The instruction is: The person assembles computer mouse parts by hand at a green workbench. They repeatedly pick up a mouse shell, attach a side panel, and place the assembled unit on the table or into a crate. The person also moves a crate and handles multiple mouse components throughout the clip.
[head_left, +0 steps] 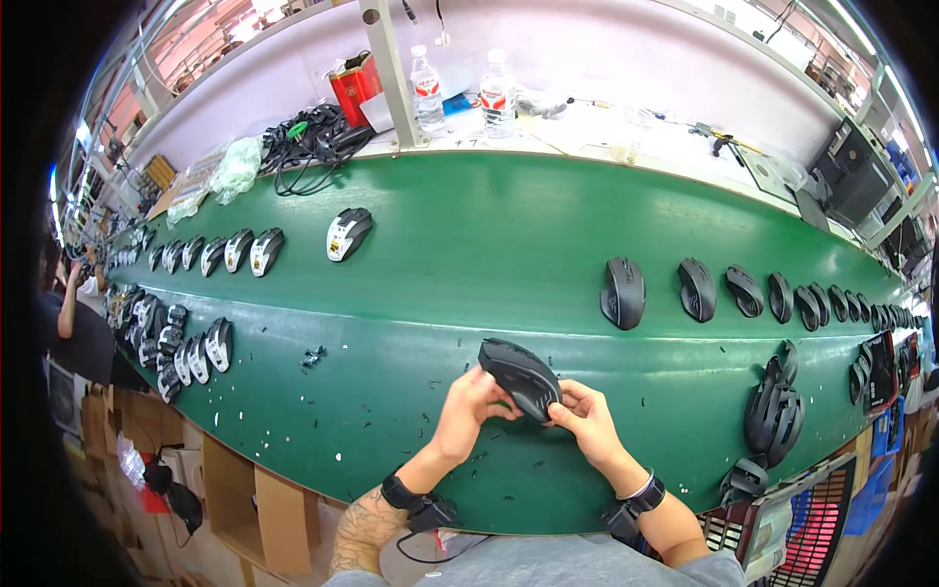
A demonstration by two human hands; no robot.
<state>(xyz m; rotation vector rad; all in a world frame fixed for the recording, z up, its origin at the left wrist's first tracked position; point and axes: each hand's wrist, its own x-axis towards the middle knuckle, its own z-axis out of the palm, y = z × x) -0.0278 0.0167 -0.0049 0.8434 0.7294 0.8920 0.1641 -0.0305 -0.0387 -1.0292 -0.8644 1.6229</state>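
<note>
A black computer mouse (522, 376) is held tilted above the green bench, its ribbed side toward me. My left hand (468, 409) grips its left lower edge, thumb and fingers closed around it. At the other end, my right hand (591, 423) pinches the mouse with the thumb on its side; the fingers beneath are partly hidden. Small dark bits (478, 457) lie scattered on the bench under and around my hands. Both wrists wear dark bands with small boxes.
A row of black mice (624, 293) runs along the right; mice with white undersides (349, 235) line the left. More mice (218, 344) cluster at the left edge. Stacked black shells (773, 416) stand right, beside a black crate (822, 509). Two bottles (497, 95) and a red tin (354, 90) stand behind.
</note>
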